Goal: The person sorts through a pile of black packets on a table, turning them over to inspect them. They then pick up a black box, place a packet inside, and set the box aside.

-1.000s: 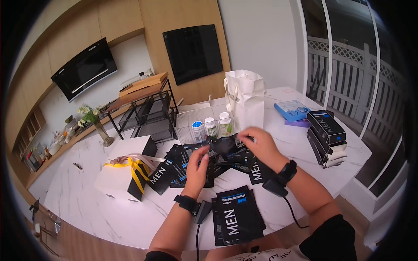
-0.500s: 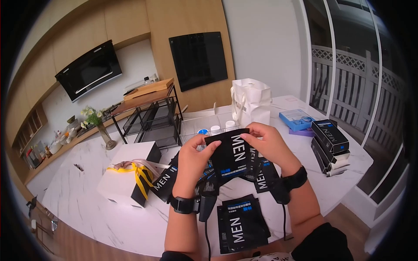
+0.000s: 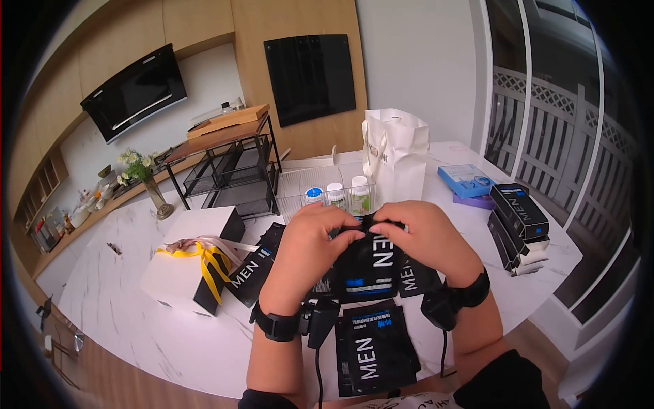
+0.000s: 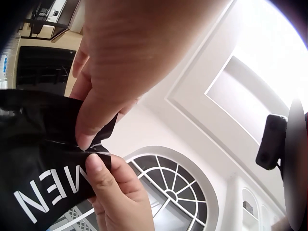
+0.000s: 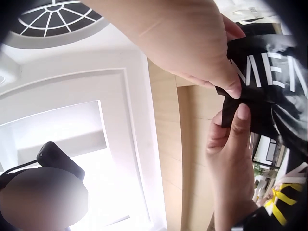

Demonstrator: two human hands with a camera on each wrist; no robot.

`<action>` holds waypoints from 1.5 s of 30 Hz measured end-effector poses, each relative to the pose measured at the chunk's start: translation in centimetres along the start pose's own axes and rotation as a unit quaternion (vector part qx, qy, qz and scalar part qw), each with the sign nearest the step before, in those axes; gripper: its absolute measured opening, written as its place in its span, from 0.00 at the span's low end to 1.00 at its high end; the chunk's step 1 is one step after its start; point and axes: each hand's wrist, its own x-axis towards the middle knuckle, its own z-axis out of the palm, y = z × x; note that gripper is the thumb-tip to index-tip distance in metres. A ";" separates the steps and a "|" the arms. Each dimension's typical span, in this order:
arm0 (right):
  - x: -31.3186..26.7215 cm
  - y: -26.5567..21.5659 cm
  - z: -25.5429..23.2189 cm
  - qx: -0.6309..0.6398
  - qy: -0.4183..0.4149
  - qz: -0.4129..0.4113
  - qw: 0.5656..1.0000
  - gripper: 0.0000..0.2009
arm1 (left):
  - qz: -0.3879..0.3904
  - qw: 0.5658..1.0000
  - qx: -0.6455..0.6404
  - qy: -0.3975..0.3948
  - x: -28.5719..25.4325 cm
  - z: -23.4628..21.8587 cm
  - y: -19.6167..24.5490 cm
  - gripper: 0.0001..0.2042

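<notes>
A black packet point(image 3: 364, 273) lettered MEN is held up over the table, its top edge pinched by both hands. The left hand point(image 3: 310, 238) has thumb and fingers on that edge, close beside the right hand point(image 3: 426, 235). In the left wrist view the packet point(image 4: 33, 144) is creased between the two thumbs. The right wrist view shows the thumbs nearly meeting at the edge of the packet point(image 5: 269, 86). Below the hands lies a stack of similar packets point(image 3: 375, 347); more packets point(image 3: 255, 273) lie spread behind, partly hidden by the arms.
A white box point(image 3: 180, 262) with a yellow ribbon stands at the left. Behind the hands are a clear bin point(image 3: 293, 187) with bottles, a white paper bag point(image 3: 398, 153) and a black rack point(image 3: 238, 194). Black boxes point(image 3: 521, 218) and a blue box point(image 3: 466, 180) are at the right.
Both hands went from the spread packets to one packet, lifted it and gripped its top edge. Since half a second ago they have come closer together, and the top edge is now creased.
</notes>
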 end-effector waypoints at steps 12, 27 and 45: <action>-0.3 -1.3 0.0 0.006 0.008 -0.009 1.000 0.07 | -0.057 0.995 -0.067 0.043 0.0 -0.2 -0.3 0.07; 0.2 -1.0 -0.2 -0.025 0.062 0.111 0.992 0.09 | -0.106 0.986 -0.099 0.086 -0.3 -1.1 -0.3 0.09; -0.4 -2.0 -0.6 -0.035 0.015 -0.002 0.999 0.14 | -0.082 0.988 -0.097 0.086 -0.3 -1.1 -0.1 0.08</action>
